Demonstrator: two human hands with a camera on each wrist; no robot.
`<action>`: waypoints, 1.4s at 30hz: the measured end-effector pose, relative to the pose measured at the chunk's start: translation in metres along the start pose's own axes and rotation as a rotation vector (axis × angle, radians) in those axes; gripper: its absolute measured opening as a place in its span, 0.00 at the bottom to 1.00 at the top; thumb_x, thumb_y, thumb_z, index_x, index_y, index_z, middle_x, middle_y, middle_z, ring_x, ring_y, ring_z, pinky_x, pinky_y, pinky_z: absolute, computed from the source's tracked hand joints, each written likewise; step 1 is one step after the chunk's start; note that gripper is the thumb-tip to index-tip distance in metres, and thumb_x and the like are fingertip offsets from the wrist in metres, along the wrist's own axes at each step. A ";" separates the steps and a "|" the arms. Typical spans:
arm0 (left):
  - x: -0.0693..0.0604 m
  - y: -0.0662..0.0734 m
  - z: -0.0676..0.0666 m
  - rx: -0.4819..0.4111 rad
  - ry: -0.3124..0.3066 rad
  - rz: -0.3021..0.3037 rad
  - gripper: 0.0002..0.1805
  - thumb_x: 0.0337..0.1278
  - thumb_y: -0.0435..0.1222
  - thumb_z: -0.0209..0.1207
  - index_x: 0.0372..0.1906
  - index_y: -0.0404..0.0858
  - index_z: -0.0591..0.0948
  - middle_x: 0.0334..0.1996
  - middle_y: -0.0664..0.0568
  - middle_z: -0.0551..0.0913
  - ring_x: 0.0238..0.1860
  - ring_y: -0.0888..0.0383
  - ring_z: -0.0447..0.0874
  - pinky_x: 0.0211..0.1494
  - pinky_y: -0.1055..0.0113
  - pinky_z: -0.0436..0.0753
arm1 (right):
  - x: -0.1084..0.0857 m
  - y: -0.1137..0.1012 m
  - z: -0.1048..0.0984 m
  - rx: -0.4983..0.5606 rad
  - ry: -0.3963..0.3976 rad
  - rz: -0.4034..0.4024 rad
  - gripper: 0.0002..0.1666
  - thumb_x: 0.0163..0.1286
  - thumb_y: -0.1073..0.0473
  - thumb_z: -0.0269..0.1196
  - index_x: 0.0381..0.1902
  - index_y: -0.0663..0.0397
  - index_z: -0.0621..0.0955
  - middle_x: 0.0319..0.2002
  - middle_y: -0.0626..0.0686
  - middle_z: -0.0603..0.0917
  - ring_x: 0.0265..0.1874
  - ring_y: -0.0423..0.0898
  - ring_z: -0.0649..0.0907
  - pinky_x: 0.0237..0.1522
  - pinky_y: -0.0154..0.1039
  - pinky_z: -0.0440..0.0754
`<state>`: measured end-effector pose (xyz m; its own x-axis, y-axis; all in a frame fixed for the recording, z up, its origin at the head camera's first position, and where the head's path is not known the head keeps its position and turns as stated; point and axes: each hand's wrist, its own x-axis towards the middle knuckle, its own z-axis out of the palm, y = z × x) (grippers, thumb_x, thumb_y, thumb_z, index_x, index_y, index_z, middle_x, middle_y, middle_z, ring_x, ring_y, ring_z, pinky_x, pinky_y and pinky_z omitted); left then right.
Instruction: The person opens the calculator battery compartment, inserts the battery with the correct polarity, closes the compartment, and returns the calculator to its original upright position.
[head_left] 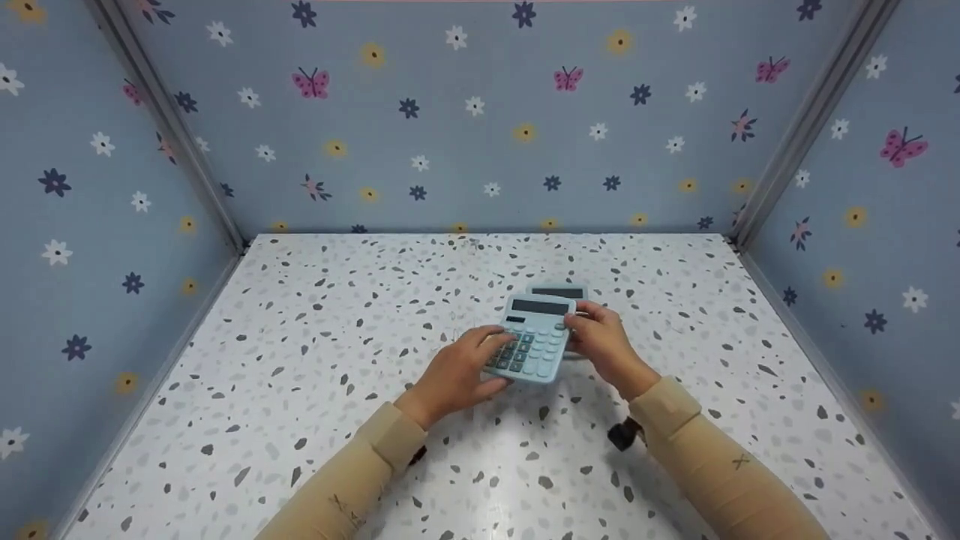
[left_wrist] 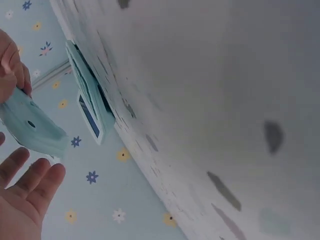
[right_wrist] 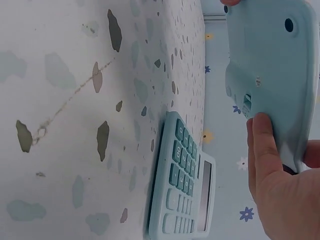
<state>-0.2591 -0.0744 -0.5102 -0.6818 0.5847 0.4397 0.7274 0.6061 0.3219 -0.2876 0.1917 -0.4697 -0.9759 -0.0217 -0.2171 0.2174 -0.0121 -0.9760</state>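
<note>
A light blue calculator is held up off the table, keys and display facing the head camera. My right hand grips its right edge, thumb on the front and fingers against the back, as the right wrist view shows. My left hand is at the calculator's left side, its fingers over the keys in the head view. The left wrist view shows those fingers fairly straight and spread. A second light blue calculator lies face up on the table, largely hidden behind the held one in the head view.
The white speckled table has blue flower-and-butterfly walls at its back and both sides. Grey metal posts stand at the back corners. A dark strap part hangs by the right wrist.
</note>
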 end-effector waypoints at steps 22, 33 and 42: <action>-0.002 -0.028 -0.007 -0.816 -0.127 -0.565 0.52 0.56 0.39 0.81 0.82 0.36 0.67 0.58 0.43 0.84 0.53 0.54 0.88 0.58 0.62 0.88 | 0.005 0.000 0.014 0.002 -0.036 -0.075 0.21 0.85 0.64 0.54 0.71 0.63 0.76 0.58 0.60 0.82 0.46 0.45 0.88 0.47 0.34 0.91; -0.006 -0.034 -0.007 -0.907 -0.090 -0.571 0.47 0.54 0.32 0.79 0.79 0.32 0.71 0.55 0.41 0.83 0.46 0.56 0.87 0.47 0.68 0.89 | 0.012 0.004 0.025 0.044 0.023 -0.060 0.13 0.83 0.63 0.59 0.61 0.60 0.74 0.48 0.55 0.85 0.41 0.43 0.87 0.41 0.34 0.90; -0.008 -0.034 -0.006 -0.871 -0.052 -0.612 0.48 0.53 0.31 0.79 0.80 0.33 0.69 0.55 0.41 0.84 0.44 0.56 0.85 0.43 0.69 0.88 | 0.016 0.007 0.036 0.041 0.101 -0.066 0.10 0.82 0.62 0.63 0.56 0.57 0.77 0.50 0.55 0.80 0.42 0.45 0.86 0.43 0.33 0.90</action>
<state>-0.2780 -0.1028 -0.5199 -0.9377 0.3461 -0.0293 0.0513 0.2213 0.9738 -0.3005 0.1554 -0.4797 -0.9846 0.0810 -0.1546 0.1508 -0.0510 -0.9872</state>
